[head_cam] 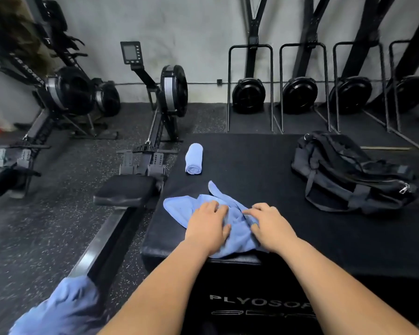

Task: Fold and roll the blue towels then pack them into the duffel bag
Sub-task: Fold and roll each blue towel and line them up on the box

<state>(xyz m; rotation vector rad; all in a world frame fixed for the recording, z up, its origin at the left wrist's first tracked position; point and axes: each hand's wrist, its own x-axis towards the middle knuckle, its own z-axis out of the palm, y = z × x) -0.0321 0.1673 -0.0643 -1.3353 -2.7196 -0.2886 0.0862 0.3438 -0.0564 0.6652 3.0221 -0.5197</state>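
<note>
Grey wall (191, 32) at the back, speckled black rubber floor (46, 238) underfoot; rowing machines (173, 90) stretch out on the left, and four upright flywheel machines (249, 95) line the wall on the right.

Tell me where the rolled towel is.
Head view: the rolled towel lies on the black box, far left, beyond the loose towel and left of the duffel bag.
</note>
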